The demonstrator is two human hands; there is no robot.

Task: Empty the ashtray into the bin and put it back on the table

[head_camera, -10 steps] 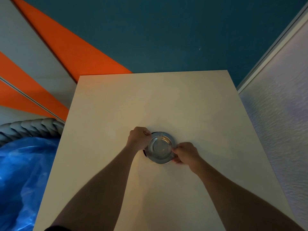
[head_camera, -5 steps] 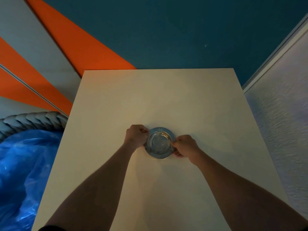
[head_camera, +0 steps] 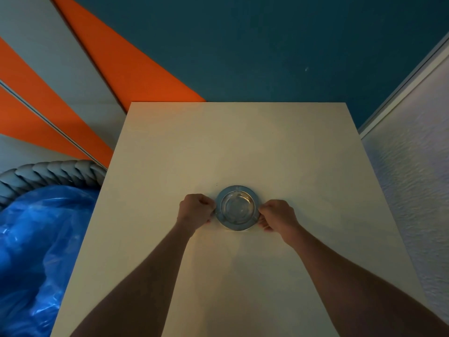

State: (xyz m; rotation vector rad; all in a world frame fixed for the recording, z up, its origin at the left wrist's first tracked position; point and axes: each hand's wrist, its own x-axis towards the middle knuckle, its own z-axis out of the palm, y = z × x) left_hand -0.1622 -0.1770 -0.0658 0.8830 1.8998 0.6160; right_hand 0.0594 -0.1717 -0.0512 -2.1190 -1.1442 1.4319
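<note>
sitting flat on the pale bench, a little nearer than its middle: a round metal ashtray with a wide flat rim and a shiny shallow bowl that looks bare inside. pinched at its left edge by the curled fingers of the left hand, and at its right edge by the fingertips of the right hand, both hands grasping the rim from opposite sides. resting low, knuckles up, with both forearms stretching back toward the near edge of the bench. cannot tell whether the ashtray's underside fully touches the surface. standing just beside the bench's left edge, a bin with a grey braided rim, lined with a crumpled blue plastic bag. lying beyond the far edge, dark teal floor with orange and grey wedges at left. rising at right, a white textured wall.
</note>
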